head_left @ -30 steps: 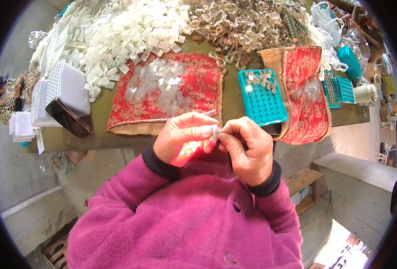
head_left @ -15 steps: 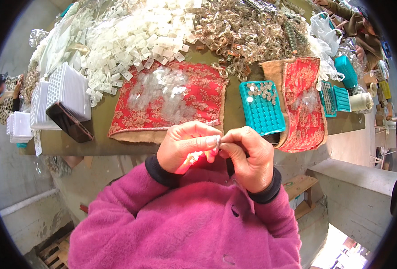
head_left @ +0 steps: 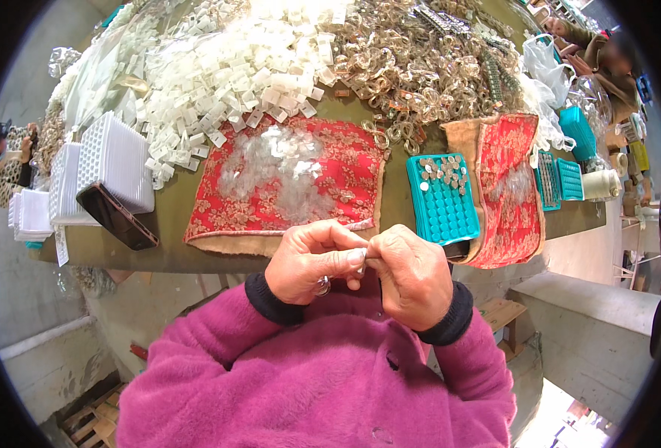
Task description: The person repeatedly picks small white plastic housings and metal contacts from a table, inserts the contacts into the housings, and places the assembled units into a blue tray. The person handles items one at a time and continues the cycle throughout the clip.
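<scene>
My left hand (head_left: 308, 261) and my right hand (head_left: 412, 276) meet in front of my chest, just short of the table's near edge. Both are closed, thumbs and forefingers pinched together at one spot. A small shiny loop (head_left: 321, 285) shows below the left thumb, inside the curled fingers. What lies between the fingertips is mostly hidden and too small to name. Beyond my hands is a red flowered cloth (head_left: 353, 160) with a heap of thin see-through pieces (head_left: 282, 168) on it. Right of it, a teal tray (head_left: 450, 220) with round pockets carries several small round pieces (head_left: 446, 172).
White plastic tags (head_left: 233, 75) and coiled see-through bands (head_left: 390, 60) are piled at the back. White trays (head_left: 114, 168) and a dark phone (head_left: 117, 216) stand left. A second red cloth (head_left: 506, 187) and a thread spool (head_left: 601, 184) lie right. Other people sit at both sides.
The view has shifted, so the table and hands sit lower in it. My right hand has turned, its fingers curling more over the left fingertips. The bright red glow in my left palm is gone.
</scene>
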Demonstrator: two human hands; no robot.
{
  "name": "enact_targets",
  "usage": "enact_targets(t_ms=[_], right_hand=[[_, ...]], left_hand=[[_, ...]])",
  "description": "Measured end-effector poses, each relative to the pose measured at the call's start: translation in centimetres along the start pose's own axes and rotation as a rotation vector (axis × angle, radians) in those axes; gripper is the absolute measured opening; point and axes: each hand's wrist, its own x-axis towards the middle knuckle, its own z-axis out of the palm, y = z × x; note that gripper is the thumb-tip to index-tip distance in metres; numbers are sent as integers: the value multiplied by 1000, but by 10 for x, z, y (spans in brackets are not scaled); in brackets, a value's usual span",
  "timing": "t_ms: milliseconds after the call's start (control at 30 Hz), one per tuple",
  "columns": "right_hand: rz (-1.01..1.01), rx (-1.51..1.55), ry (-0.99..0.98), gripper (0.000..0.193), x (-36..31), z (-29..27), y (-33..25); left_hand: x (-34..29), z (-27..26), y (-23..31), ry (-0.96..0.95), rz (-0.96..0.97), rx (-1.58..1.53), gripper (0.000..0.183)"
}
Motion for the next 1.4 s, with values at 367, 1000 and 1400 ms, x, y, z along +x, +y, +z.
enact_targets(t_ms=[367,1000,1400], right_hand=[[5,-601,37,34,66,-26,70],[-115,-500,-16,35,90,-27,105],[119,244,83,28,69,-29,49]], left_hand=[[-5,-3,71,-30,43,161,29],[62,-1,99,162,686,1220,31],[64,19,67,168,768,1016,20]])
